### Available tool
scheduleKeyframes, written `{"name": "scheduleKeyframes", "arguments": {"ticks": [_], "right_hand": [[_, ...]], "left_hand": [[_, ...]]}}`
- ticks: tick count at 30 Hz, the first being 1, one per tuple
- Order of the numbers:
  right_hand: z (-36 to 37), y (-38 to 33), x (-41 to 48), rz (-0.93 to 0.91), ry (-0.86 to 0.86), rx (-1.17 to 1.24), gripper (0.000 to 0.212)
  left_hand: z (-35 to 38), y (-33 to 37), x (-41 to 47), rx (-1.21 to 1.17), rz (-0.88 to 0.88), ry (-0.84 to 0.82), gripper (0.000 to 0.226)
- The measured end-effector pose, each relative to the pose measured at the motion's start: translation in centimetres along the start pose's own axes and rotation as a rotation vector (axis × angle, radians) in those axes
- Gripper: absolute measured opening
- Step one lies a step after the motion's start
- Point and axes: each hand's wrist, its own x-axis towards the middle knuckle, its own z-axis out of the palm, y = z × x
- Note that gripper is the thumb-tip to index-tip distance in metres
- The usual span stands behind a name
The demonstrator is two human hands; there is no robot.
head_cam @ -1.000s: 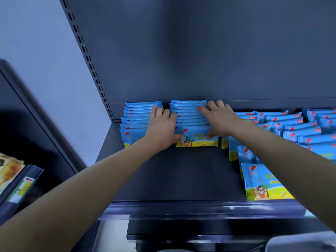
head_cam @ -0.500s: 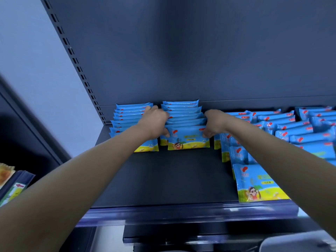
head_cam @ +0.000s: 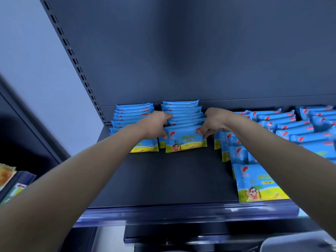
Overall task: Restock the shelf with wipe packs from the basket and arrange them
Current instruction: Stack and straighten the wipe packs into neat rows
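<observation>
A middle row (head_cam: 182,116) of blue wipe packs is gripped at both ends, just above the centre of the frame; the left hand (head_cam: 156,124) is curled round its left end, with the thumb laid on the front pack (head_cam: 185,140); the right hand (head_cam: 213,121) is curled round the right end, its fingertips (head_cam: 202,131) pinching that pack's upper corner. The row is stood on the shelf (head_cam: 163,179), towards the back (the front pack's yellow base is touching the shelf); a left row (head_cam: 133,113) is seen just beside it; further packs (head_cam: 291,124) are ranged at the right of the frame.
</observation>
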Motion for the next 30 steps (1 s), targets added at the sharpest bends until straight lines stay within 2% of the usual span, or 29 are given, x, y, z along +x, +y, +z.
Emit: {"name": "scheduleKeyframes", "arguments": {"ticks": [4, 8, 12, 20, 22, 25, 27, 30], "right_hand": [[-0.1, 0.0, 0.2, 0.014, 0.006, 0.040, 0.027], [0.0, -0.2, 0.2, 0.022, 0.032, 0.021, 0.034], [0.2, -0.2, -0.1, 0.008, 0.041, -0.002, 0.026], [0.5, 0.2, -0.2, -0.027, 0.082, -0.027, 0.021], [0.5, 0.0, -0.2, -0.029, 0.085, -0.026, 0.020], [0.7, -0.2, -0.2, -0.018, 0.087, -0.016, 0.019], [0.6, -0.2, -0.3, -0.003, 0.089, -0.012, 0.019], [0.3, -0.2, -0.5, 0.022, 0.109, -0.039, 0.022]], "left_hand": [[-0.1, -0.4, -0.2, 0.004, 0.015, 0.008, 0.071], [-0.6, -0.9, -0.3, 0.099, 0.012, 0.030, 0.061], [0.0, -0.3, 0.0, 0.040, 0.018, 0.080, 0.052], [0.2, -0.2, -0.6, -0.012, 0.031, 0.109, 0.054], [0.5, 0.1, -0.8, 0.032, 0.027, 0.139, 0.063], [1.4, 0.4, -0.7, 0.252, -0.006, 0.096, 0.094], [2.2, 0.5, -0.5, 0.309, -0.004, 0.112, 0.091], [2.7, 0.8, -0.3, 0.237, -0.019, 0.138, 0.089]]}}
